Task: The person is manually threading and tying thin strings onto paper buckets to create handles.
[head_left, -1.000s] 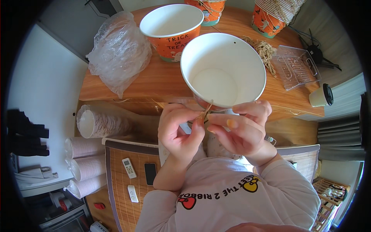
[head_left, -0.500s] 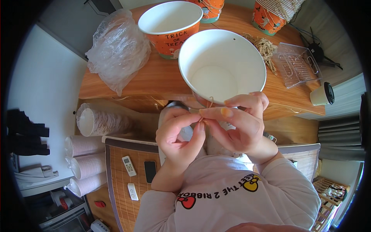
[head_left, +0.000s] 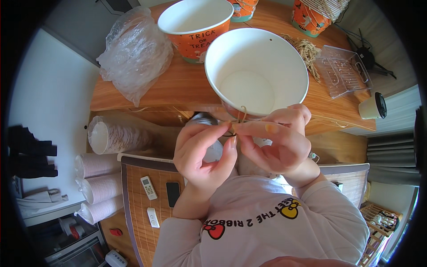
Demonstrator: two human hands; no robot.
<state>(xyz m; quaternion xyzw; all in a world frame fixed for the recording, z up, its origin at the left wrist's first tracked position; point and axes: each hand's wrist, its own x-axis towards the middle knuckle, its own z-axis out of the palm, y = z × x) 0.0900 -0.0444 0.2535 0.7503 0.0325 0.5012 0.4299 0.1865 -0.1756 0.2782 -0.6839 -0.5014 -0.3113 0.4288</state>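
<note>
A large paper bucket [head_left: 284,60] with a white inside leans toward me at the table's front edge, its opening facing me. A thin tan cord [head_left: 243,114] makes a small loop at the bucket's near rim and runs down to my fingertips. My left hand [head_left: 202,153] pinches the cord between thumb and index finger, the other fingers curled. Close against it, my right hand [head_left: 278,140] pinches the cord too, thumb and index finger together. The fingertips hide where the cord ends cross. Behind stands an orange printed paper bucket [head_left: 195,44].
A crumpled clear plastic bag [head_left: 135,58] lies at the left. At the right are a bundle of cords [head_left: 307,52], a clear tray [head_left: 323,73] and a lidded cup [head_left: 369,108]. Wrapped bucket stacks [head_left: 120,138] fill the lower left, near a phone [head_left: 173,194] and remotes [head_left: 148,188].
The fingertips of my left hand have drawn slightly left, away from the right hand's. More of the cord shows between them. The bucket stays nearly in place.
</note>
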